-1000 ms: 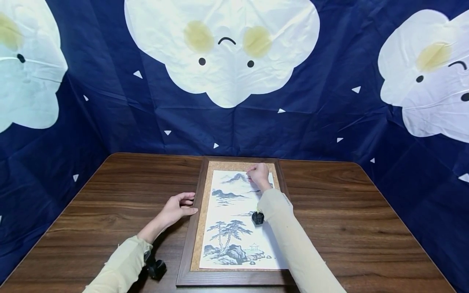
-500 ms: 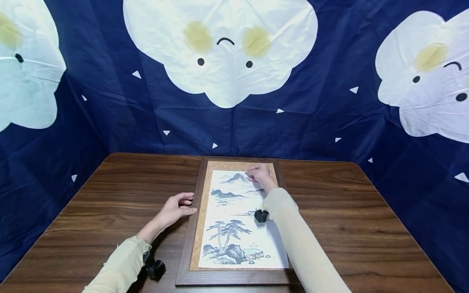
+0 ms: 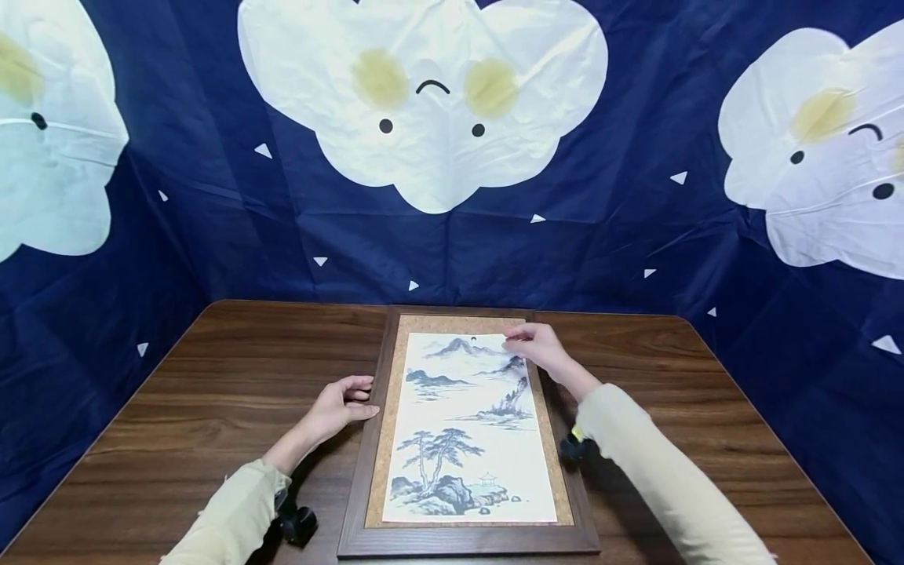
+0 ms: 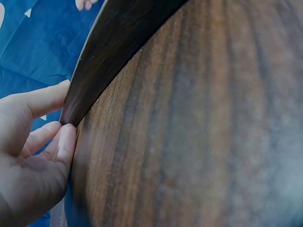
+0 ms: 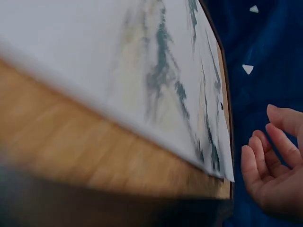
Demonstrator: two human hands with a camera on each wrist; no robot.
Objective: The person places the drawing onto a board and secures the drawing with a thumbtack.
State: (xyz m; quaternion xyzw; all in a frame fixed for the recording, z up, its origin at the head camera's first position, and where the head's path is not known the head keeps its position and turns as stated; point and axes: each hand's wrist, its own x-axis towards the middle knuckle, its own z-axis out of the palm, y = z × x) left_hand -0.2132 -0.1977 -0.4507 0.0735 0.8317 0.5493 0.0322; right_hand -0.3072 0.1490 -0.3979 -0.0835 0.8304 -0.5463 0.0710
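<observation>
In the head view a sheet (image 3: 459, 400) with an ink landscape lies on a cork board (image 3: 438, 322) with a brown wooden frame (image 3: 466, 541). A small dark pin (image 3: 473, 339) shows at the sheet's top middle, and as a dark spot in the right wrist view. My right hand (image 3: 540, 349) hovers by the top right corner; in the right wrist view its fingers (image 5: 279, 146) curve loosely with nothing between them. My left hand (image 3: 339, 404) rests against the frame's left side, fingertips (image 4: 66, 135) touching the outer edge.
The board lies on a dark wood-grain table (image 3: 247, 369). Behind and around it hangs a navy cloth (image 3: 395, 243) with white clouds. Wrist cameras, such as the black left one (image 3: 300, 524), sit below each sleeve.
My right hand has left the top middle and moved right to the sheet's upper right corner, uncovering the pin and the painting's right side. The left hand stays at the frame.
</observation>
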